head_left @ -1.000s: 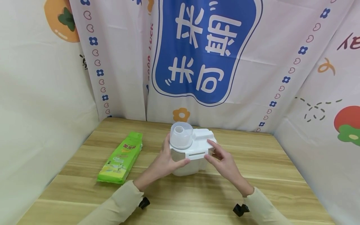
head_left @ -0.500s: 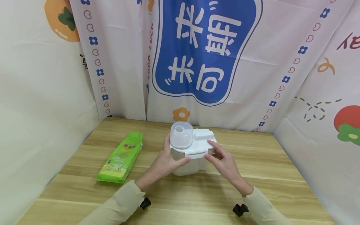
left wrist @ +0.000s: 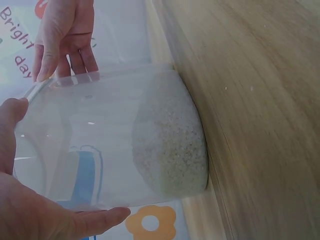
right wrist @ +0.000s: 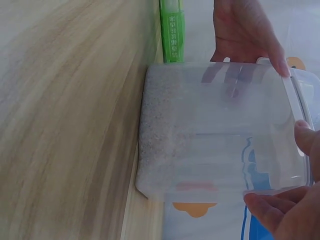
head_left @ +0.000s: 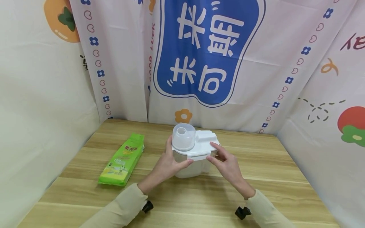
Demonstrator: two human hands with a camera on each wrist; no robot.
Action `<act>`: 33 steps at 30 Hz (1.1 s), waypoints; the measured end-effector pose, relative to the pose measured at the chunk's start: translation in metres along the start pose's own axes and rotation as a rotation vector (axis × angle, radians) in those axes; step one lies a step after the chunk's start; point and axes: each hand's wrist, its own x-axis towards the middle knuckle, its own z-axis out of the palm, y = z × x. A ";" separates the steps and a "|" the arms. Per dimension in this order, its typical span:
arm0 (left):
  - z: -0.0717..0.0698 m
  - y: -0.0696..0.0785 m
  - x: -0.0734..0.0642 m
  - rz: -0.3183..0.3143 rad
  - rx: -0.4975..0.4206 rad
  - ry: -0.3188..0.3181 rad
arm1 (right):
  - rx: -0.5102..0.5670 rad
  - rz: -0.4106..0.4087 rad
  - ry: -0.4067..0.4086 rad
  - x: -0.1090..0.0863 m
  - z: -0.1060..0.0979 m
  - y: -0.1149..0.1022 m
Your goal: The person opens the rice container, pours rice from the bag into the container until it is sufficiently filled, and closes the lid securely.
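Note:
A clear plastic rice storage container [head_left: 186, 171] stands upright on the wooden table. Its white lid [head_left: 203, 146] carries a clear measuring cup [head_left: 183, 141] at the left and has a latch [head_left: 199, 156] in front. Pale rice [left wrist: 172, 145] fills the bottom part, as the left wrist view shows. My left hand [head_left: 171, 162] grips the left side, thumb along the front under the lid edge and fingers partly hidden behind. On the right side my right hand [head_left: 226, 163] holds the lid's edge, its thumb beside the latch and its index finger on top.
Left of the container lies a green bag [head_left: 122, 161] with printed writing, also at the top of the right wrist view. White printed cloth [head_left: 256, 95] hangs around the back and sides of the table [head_left: 256, 202].

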 end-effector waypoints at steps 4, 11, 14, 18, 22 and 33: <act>0.000 0.000 0.000 0.007 0.002 0.016 | -0.017 -0.011 0.024 0.000 0.001 0.000; 0.001 0.000 0.000 0.038 -0.004 0.029 | -0.013 -0.053 0.063 0.000 0.005 0.001; 0.001 0.000 0.001 0.045 -0.005 0.032 | -0.026 -0.068 0.090 0.000 0.006 0.003; 0.001 0.000 0.002 0.052 0.000 0.043 | -0.043 -0.071 0.114 0.000 0.008 0.005; 0.002 0.001 0.002 0.042 0.007 0.056 | -0.044 -0.065 0.128 0.000 0.009 0.005; 0.006 0.001 0.001 0.029 0.019 0.096 | -0.040 -0.086 0.169 -0.001 0.011 0.001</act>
